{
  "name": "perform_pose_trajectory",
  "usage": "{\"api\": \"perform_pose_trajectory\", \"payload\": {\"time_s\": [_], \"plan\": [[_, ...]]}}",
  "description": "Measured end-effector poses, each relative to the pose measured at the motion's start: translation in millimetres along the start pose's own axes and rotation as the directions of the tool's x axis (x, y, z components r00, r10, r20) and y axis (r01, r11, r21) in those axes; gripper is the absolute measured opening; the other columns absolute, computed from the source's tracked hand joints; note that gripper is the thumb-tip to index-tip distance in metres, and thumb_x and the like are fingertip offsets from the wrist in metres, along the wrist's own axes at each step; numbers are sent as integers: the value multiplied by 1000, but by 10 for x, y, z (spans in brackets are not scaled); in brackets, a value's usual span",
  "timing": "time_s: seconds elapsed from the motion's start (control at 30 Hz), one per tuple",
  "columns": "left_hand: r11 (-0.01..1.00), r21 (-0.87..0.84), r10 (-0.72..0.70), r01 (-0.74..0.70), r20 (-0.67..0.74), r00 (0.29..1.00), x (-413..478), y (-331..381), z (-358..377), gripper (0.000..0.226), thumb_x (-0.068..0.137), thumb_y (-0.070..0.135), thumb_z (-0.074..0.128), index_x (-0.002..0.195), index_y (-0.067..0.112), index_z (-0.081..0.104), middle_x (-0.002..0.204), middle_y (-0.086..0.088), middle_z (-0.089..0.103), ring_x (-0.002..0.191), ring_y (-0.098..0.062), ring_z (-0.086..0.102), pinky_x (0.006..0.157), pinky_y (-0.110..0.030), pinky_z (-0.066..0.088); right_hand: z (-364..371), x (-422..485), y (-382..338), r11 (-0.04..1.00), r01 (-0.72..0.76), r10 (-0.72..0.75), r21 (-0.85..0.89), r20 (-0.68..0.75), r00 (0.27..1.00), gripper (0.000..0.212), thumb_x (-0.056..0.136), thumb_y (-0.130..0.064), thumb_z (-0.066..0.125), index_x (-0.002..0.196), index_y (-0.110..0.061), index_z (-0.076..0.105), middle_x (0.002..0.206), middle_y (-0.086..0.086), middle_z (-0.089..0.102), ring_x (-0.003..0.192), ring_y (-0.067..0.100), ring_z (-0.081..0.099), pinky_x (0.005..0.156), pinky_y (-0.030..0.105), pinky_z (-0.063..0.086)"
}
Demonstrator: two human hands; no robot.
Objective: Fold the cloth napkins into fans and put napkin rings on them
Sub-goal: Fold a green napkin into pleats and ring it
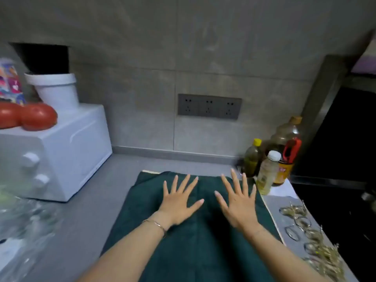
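A dark green cloth napkin (195, 251) lies spread flat on the grey counter in front of me. My left hand (179, 202) lies on its far half with fingers spread and straight. My right hand (238, 202) lies beside it, also flat with fingers spread. Both palms face down on the cloth, a small gap between them. Several gold napkin rings (311, 239) lie in a row on the counter along the napkin's right edge.
A white microwave (61, 151) stands at the left with tomatoes (37, 117) and a white tub (56, 88) on top. Bottles (268, 171) stand at the back right. Crumpled clear plastic (18, 226) lies at the near left. A dark cooktop (333, 204) borders the right.
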State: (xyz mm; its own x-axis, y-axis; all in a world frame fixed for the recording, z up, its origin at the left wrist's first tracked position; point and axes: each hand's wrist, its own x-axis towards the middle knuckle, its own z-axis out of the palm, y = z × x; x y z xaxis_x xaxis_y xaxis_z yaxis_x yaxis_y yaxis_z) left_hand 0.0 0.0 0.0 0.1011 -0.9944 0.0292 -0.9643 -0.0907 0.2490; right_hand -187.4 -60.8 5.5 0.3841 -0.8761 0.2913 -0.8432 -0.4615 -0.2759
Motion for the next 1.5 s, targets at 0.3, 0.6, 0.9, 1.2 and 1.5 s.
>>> {"api": "perform_pose_trajectory", "payload": {"time_s": [0.3, 0.6, 0.9, 1.2, 1.5], "plan": [[999, 53, 4, -11, 127, 992, -167, -326, 834, 75, 85, 75, 21, 150, 44, 0, 159, 12, -8, 146, -21, -15, 116, -51, -13, 790, -457, 297, 998, -33, 19, 49, 265, 964, 59, 94, -61, 26, 148, -41, 14, 159, -13, 0, 146, 12, -6, 118, 42, -4], [999, -11, 44, -42, 138, 990, -753, -112, 826, 71, 89, 71, 24, 150, 42, 5, 160, 10, -3, 147, -17, -9, 118, -47, -7, 606, -959, 353, 982, 126, -161, 138, 279, 947, 53, 97, -52, 33, 146, -32, 31, 157, -8, 20, 145, 10, 11, 119, 34, 5], [969, -98, 240, -227, 151, 959, -1909, 92, 847, 85, 74, 83, 38, 148, 48, 14, 158, 20, 4, 145, -1, -7, 120, -39, -6, 142, -2181, 328, 930, 299, -357, 212, 342, 869, 74, 77, -74, 32, 144, -42, 31, 154, -21, 18, 141, -7, 7, 118, 22, 2], [952, -122, 293, -280, 109, 950, -2309, 184, 774, 92, 69, 73, 63, 147, 42, 25, 156, 21, 12, 144, 3, 0, 120, -33, -3, 23, -2526, 275, 891, 378, -432, 252, 214, 876, 58, 73, -62, 68, 127, -46, 53, 139, -26, 44, 131, -15, 28, 109, 15, 27], [938, -178, 309, -296, 46, 950, -2391, 154, 762, 83, 70, 66, 69, 143, 39, 37, 152, 23, 25, 142, 6, 11, 119, -28, 10, 77, -2618, 267, 876, 420, -459, 236, 139, 878, 55, 74, -60, 68, 125, -46, 55, 137, -26, 47, 130, -12, 34, 108, 18, 32]]}}
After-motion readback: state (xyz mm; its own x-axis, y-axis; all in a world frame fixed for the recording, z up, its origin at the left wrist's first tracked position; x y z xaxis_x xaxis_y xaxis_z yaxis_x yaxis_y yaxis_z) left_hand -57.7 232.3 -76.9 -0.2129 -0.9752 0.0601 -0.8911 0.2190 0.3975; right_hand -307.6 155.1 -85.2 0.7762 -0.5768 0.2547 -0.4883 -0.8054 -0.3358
